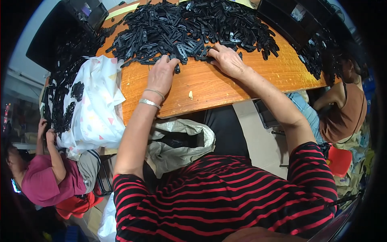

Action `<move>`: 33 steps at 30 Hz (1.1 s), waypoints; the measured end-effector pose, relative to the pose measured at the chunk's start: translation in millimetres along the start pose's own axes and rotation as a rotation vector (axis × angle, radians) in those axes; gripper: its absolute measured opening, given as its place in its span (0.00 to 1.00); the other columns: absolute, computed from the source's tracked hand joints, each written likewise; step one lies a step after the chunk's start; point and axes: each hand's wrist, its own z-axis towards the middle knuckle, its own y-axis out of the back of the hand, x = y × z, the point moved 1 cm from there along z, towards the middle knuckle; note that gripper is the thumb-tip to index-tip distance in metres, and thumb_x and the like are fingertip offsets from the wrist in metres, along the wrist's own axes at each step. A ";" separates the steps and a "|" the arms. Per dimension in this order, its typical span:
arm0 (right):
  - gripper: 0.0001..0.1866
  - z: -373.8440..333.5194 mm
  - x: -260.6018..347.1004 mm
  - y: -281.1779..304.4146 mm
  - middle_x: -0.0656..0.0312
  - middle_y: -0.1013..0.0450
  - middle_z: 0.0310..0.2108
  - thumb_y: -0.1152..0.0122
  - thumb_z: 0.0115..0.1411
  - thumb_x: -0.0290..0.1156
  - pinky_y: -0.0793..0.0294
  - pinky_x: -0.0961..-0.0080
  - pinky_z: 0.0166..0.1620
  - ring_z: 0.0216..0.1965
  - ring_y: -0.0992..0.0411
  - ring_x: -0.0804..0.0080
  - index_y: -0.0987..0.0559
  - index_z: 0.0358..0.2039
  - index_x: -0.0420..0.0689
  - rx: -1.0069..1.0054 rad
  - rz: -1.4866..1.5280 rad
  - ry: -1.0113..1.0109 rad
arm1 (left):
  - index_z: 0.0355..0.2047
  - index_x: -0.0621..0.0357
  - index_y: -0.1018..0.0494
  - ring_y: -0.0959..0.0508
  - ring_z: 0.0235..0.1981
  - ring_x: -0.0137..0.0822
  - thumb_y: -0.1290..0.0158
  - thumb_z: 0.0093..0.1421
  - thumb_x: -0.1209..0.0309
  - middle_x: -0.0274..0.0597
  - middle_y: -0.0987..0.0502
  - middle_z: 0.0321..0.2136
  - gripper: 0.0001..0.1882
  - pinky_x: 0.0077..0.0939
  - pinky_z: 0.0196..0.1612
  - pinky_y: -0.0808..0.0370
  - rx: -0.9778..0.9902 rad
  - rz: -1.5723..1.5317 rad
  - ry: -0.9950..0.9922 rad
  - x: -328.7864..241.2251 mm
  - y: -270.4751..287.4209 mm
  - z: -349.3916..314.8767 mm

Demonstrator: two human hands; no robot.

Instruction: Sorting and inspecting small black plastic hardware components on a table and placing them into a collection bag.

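A broad heap of small, long black plastic pieces covers the far part of the wooden table; their exact kind is too small to make out. At the heap's near edge, my left hand has its fingers bent down, closed about a black plastic piece that shows by the fingertips. To its right, my right hand reaches into the same edge, its fingers curled on another dark piece, mostly hidden by the hand. A bracelet and a silver band circle my left wrist.
The wooden table has a worn front edge. An open pale sack hangs below it, against my lap. White patterned plastic sheeting lies left. Co-workers sit at left and right, near more black pieces. Black bins stand behind.
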 end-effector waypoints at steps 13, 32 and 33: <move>0.12 -20.9 10.8 15.2 0.54 0.30 0.38 0.36 0.53 0.24 0.25 0.66 0.41 0.37 0.27 0.57 0.21 0.40 0.42 0.084 0.323 -0.107 | 0.28 0.56 0.26 0.23 0.37 0.46 0.46 0.55 0.70 0.47 0.25 0.31 0.04 0.39 0.39 0.25 0.038 -0.074 0.125 -5.8 8.3 -13.3; 0.12 -13.3 79.4 29.9 0.64 0.27 0.33 0.41 0.59 0.26 0.29 0.79 0.39 0.35 0.31 0.81 0.22 0.44 0.39 -0.013 0.884 -0.280 | 0.48 0.61 0.30 0.21 0.29 0.24 0.46 0.62 0.74 0.37 0.21 0.35 0.14 0.12 0.27 0.27 0.024 -1.557 0.711 -44.5 9.6 -41.3; 0.11 -13.5 84.8 23.8 0.65 0.27 0.29 0.44 0.62 0.28 0.30 0.82 0.34 0.31 0.30 0.81 0.23 0.45 0.40 -0.097 0.926 -0.207 | 0.48 0.60 0.30 0.21 0.30 0.24 0.46 0.62 0.74 0.37 0.21 0.36 0.14 0.11 0.28 0.26 0.001 -1.637 0.716 -47.7 8.5 -44.8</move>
